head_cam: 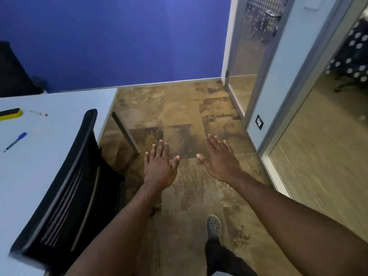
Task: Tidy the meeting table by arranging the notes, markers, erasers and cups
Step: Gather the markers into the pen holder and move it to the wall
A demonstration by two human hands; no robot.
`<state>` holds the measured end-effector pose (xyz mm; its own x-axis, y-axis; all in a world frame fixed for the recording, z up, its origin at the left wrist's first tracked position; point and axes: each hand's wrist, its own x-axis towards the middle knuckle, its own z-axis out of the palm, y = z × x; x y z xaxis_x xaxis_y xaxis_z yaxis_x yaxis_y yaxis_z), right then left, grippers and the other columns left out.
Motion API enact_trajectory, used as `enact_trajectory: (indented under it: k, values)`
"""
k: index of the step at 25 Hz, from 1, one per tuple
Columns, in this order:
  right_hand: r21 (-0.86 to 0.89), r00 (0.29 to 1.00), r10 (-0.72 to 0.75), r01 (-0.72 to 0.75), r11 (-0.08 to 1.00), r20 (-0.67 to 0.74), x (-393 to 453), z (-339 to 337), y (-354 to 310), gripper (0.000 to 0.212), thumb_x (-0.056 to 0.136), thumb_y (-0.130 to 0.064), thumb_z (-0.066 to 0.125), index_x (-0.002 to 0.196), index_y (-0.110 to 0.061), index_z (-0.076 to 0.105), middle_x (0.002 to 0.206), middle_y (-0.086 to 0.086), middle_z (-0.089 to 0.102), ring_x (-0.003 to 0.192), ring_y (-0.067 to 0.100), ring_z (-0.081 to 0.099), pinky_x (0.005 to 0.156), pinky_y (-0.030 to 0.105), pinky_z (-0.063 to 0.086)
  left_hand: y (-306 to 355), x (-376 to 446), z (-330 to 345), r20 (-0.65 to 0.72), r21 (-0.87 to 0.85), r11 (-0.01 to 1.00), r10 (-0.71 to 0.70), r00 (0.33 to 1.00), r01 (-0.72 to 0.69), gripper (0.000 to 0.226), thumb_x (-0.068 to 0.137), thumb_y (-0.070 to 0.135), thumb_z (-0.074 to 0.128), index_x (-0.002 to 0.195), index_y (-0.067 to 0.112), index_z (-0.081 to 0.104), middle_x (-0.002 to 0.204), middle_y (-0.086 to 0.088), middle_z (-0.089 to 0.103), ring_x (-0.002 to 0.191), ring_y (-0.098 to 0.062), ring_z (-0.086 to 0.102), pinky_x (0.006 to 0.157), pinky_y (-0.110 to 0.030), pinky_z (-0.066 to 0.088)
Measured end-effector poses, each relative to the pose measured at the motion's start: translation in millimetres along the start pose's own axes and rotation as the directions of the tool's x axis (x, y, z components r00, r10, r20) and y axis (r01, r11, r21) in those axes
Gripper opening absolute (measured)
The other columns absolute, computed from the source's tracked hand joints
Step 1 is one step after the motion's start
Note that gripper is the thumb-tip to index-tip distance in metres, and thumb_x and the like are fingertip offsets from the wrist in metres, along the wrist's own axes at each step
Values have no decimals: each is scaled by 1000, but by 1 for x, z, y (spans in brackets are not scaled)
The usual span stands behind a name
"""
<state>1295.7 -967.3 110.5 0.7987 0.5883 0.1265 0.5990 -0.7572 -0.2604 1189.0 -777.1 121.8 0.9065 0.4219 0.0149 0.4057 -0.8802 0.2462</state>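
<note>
Blue wall and mottled brown floor tiles are being faced, with a frosted glass door to the right. Both hands, the left hand and right hand, are being held out flat, fingers spread, empty, above the floor and well apart from the white meeting table. A yellow-and-black foam eraser, a red-capped thin marker and a blue-capped marker are lying on it beyond a black mesh chair. All are judged light; the markers, likely slippery, are best pinched mid-barrel, the soft eraser by its sides.
</note>
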Motion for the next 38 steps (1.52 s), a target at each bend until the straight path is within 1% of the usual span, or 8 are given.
enact_trajectory:
  k: [5,7,10,16,20,29,34,38]
  values:
    - [26,992,-125,124,992,21,175,5,34,94,83,-77,-2,153,-16,16,163,2,11,150,18,5,116,35,-2,2,148,-7,-10,31,992,-123,992,123,70,98,58,19,156,18,13,165,0,2,151,-21,-2,120,-44,-2]
    - [28,983,-182,181,983,21,240,4,36,89,87,-75,5,152,-17,18,162,2,14,149,19,9,118,37,1,-3,201,-16,-41,31,986,-164,986,165,71,98,59,18,156,19,12,165,1,1,151,-21,-3,119,-42,-5]
    - [36,968,-244,242,970,61,328,11,25,84,89,-72,11,152,-16,21,162,3,15,149,20,9,119,40,5,-18,272,-27,-78,22,973,-227,971,230,72,98,60,16,156,18,10,164,1,-1,151,-21,-4,116,-39,-9]
    - [54,921,-380,377,925,90,505,63,-3,92,84,-76,0,151,-17,20,162,2,14,149,19,9,118,38,2,-82,434,-21,-119,-31,940,-342,932,341,72,98,60,17,156,19,9,164,-1,-1,151,-24,-5,111,-39,-12]
    - [39,916,-384,382,923,113,644,95,-23,82,90,-70,12,152,-16,19,162,2,13,149,19,8,119,38,3,-141,556,-18,-73,-46,923,-385,920,383,71,98,60,17,156,20,7,164,-2,-3,151,-25,-6,117,-44,-8]
    - [124,904,-413,400,908,110,895,123,-66,84,89,-72,10,153,-18,14,163,2,9,150,18,4,119,39,0,-231,782,-47,-111,7,919,-391,914,394,70,98,60,18,156,21,15,165,-1,0,151,-25,-3,118,-43,-5]
    - [184,844,-520,494,850,131,1044,164,-91,88,86,-76,10,153,-19,13,163,1,8,150,18,3,117,36,-4,-288,885,-44,-129,-1,830,-554,823,558,70,98,60,18,156,20,14,165,0,1,151,-23,-3,119,-43,-4]
    - [210,737,-651,618,758,181,1146,186,-125,92,84,-78,5,153,-18,12,163,1,6,150,17,2,116,35,-6,-325,950,-60,-115,-90,707,-707,698,701,68,99,56,21,156,19,15,165,0,2,151,-21,-2,120,-44,0]
